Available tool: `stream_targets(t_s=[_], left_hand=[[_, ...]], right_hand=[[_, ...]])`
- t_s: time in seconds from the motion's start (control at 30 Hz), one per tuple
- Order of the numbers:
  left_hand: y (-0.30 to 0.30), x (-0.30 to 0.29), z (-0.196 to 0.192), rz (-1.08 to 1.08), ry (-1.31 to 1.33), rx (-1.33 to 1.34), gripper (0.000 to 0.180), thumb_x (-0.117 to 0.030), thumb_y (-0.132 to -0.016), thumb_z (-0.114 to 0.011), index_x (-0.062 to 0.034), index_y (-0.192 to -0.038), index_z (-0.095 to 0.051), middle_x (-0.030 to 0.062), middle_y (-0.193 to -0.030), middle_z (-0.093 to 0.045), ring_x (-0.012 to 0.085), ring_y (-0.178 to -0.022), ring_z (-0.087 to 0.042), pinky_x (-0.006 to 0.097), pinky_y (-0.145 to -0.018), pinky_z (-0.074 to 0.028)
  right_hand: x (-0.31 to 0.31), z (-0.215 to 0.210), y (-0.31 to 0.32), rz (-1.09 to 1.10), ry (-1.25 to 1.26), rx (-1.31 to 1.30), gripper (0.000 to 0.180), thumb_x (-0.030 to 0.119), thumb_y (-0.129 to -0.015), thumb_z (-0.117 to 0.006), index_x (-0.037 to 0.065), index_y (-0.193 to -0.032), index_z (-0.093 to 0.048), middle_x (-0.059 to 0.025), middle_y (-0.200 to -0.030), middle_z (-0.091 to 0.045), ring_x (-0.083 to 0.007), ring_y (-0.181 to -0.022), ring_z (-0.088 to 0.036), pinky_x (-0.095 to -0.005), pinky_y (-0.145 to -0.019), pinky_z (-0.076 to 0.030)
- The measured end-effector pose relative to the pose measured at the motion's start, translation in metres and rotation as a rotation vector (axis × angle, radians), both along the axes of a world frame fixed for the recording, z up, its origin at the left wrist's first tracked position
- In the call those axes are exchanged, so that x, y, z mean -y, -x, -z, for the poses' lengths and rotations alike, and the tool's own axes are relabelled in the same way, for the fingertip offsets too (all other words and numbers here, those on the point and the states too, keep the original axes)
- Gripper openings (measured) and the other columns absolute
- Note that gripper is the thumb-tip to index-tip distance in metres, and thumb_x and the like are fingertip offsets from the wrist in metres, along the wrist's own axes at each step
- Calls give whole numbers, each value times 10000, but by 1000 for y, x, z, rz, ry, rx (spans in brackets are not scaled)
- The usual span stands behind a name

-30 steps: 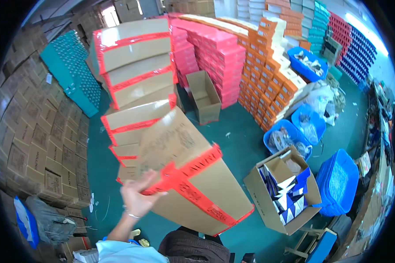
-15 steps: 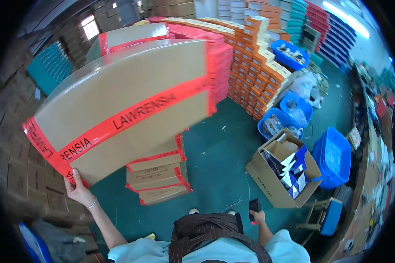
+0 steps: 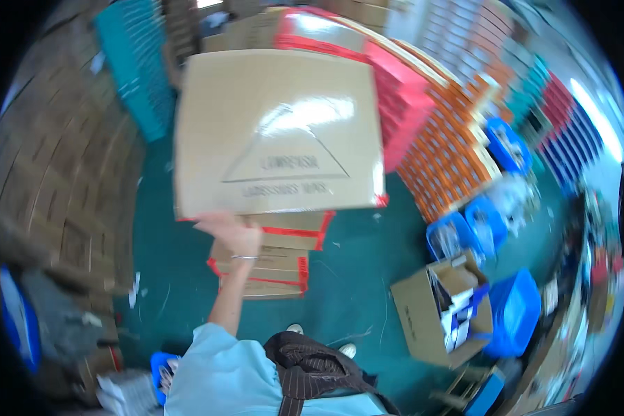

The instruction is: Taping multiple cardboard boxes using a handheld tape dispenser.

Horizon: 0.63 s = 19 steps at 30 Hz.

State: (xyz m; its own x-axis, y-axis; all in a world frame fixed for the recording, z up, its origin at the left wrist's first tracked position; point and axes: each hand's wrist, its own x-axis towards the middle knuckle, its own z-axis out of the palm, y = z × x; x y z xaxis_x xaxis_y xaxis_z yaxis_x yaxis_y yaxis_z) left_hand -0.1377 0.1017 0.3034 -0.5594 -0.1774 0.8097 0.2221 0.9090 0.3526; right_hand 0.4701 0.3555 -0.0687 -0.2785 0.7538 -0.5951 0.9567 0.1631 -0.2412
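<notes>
A large brown cardboard carton with a printed triangle on its face and red tape at its lower corners fills the upper middle of the view. My left hand is at its lower left edge. The hand is blurred, but its fingers look stretched out along the edge rather than wrapped round it. Below and partly behind the carton stands a stack of taped cartons. Whether the big carton rests on that stack or is held over it, I cannot tell. My right hand is out of sight.
Brown cartons are piled along the left. Pink boxes and orange boxes rise behind on the right. An open carton of packaging stands right, beside blue tubs and a blue-topped stool.
The carton has turned so its printed face shows, and my left hand has moved right along with it. My right hand, which held a dark tool with a red part, has left the view.
</notes>
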Motion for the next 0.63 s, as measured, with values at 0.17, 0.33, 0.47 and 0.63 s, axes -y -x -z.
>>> stream_targets(t_s=[0.17,0.33,0.47,0.63], left_hand=[[1,-3,-25,178,685,318,687,-262,-788,-649,-188,-1415,-377,249,-1476,-258,377,-1366,-261,660,-1061,-141],[3,-15,-33,551,521,1131,919,-471,-755,-687,-219,-1490,-197,267,-1425,-350,428,-1390,-184,664,-1069,-78],[2,-26,24,353,666,531,1118,-543,-633,-765,-234,-1497,-126,261,-1434,-330,424,-1406,-117,697,-1050,-85],[-7,-2,1,412,642,1012,1196,-514,-607,-802,-254,-1502,-53,187,-1550,6,484,-1392,31,733,-1031,-49]], right_hand=[[-53,-48,76,-76,-55,-94,503,429,-681,-719,-61,-781,-665,-246,-755,-656,-387,-705,-648,-464,-659,-493],[-34,-56,69,93,-60,-174,496,411,-663,-748,-61,-798,-675,-225,-750,-667,-373,-686,-649,-451,-654,-494],[-18,-73,72,247,-50,-233,494,397,-649,-771,-61,-811,-684,-208,-745,-675,-361,-671,-649,-440,-650,-496],[-6,-132,160,41,-94,-313,479,395,-661,-793,-48,-811,-694,-186,-754,-687,-325,-669,-661,-427,-651,-504]])
